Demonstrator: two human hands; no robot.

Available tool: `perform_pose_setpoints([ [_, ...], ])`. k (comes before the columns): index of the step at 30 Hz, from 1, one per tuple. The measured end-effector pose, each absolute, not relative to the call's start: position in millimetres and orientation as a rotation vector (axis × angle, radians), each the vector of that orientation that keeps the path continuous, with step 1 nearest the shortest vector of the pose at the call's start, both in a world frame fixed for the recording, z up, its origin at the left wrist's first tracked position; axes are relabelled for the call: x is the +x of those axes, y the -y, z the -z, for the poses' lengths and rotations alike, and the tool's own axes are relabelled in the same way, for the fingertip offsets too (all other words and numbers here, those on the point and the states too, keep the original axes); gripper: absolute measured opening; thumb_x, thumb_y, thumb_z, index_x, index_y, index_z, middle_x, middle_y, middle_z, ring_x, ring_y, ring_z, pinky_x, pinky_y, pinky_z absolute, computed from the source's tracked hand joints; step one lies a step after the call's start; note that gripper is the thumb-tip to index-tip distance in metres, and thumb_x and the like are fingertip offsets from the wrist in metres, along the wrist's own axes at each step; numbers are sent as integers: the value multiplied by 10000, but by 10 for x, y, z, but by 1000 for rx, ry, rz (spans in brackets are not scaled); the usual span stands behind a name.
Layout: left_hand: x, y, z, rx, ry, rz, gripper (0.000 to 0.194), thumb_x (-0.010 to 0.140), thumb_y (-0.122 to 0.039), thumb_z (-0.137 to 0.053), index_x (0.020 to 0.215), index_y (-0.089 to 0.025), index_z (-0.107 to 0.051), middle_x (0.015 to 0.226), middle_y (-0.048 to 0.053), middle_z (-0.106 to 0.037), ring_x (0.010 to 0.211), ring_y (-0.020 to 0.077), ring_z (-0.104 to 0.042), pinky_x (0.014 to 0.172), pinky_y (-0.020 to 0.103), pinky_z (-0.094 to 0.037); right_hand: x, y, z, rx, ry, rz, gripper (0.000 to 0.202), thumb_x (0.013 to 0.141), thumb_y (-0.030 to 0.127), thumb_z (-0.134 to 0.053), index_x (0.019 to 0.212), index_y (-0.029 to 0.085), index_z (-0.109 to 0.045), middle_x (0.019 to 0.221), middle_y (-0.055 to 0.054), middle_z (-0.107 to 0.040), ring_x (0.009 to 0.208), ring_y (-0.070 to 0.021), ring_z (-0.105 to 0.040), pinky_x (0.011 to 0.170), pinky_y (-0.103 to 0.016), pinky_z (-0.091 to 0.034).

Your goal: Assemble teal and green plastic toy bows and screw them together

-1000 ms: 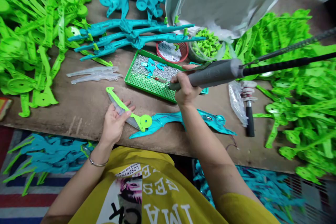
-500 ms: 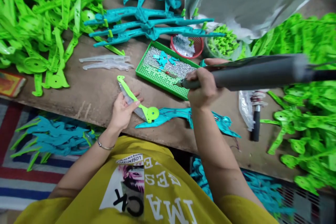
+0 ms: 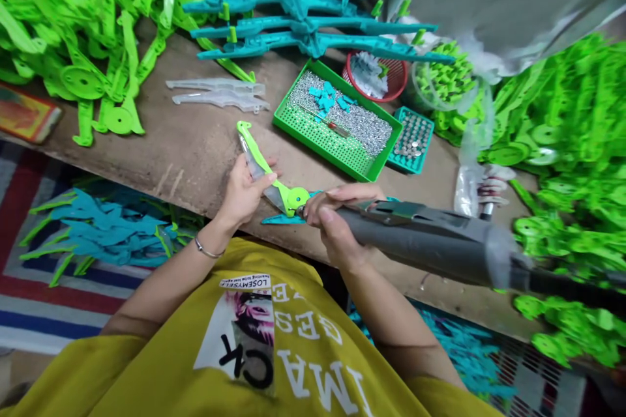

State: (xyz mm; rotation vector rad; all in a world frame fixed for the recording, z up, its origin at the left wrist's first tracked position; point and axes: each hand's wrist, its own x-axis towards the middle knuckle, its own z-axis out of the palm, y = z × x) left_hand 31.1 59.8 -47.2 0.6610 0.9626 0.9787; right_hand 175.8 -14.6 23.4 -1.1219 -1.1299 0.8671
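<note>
My left hand (image 3: 248,190) grips a lime-green arm piece (image 3: 257,155) with a translucent strip (image 3: 274,195) along its side, thumb on top. My right hand (image 3: 337,218) is wrapped round the front of a long grey power screwdriver (image 3: 415,232). The driver's tip meets the edge of the round green end of the piece, beside a small hole; the exact contact is hard to make out. Beneath them a blue part (image 3: 283,219) lies on the table, mostly covered by the driver and my right hand.
A green tray (image 3: 327,151) of screws, a teal box (image 3: 412,138), a red basket (image 3: 402,88) and a tub of green pieces (image 3: 444,75) stand behind. Blue frames (image 3: 313,45) and translucent strips (image 3: 220,98) lie further back. Green parts (image 3: 98,19) are heaped left and right.
My right hand has brought the driver from over the tray down to the green piece's round end. The tray and teal box are uncovered. The view has shifted; my left hand keeps its hold.
</note>
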Motion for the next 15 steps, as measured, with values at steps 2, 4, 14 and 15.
perform_pose_setpoints([
  [2,317,-596,469,668,-966,-982,589,621,-318,-901,1027,-215,-486,1062,44,-721,850,190,-749,782,307,-610,1735,152,-219,-1068,1140,-831,196,869,233,-648,1034,282,-554,630,68,-606,520,-144,-614,536,-316,-524],
  [4,324,-596,463,671,-974,-984,577,625,-310,-896,1020,-211,-488,1048,43,-721,837,187,-748,769,301,-606,1716,149,-206,-1011,1154,-807,198,872,199,-632,1036,282,-558,617,73,-599,509,-139,-607,527,-307,-518],
  [14,351,-582,457,679,-998,-1005,499,665,-277,-855,1009,-205,-501,1043,44,-710,826,186,-741,762,317,-601,1669,136,-269,-985,1172,-770,196,834,164,-645,991,275,-605,609,54,-588,491,-144,-590,493,-313,-520],
  [15,352,-581,460,681,-1000,-1005,493,668,-277,-853,1006,-204,-502,1045,45,-709,828,187,-741,767,323,-602,1672,140,-267,-975,1182,-761,198,829,167,-648,988,277,-603,607,58,-584,478,-141,-578,487,-313,-519],
])
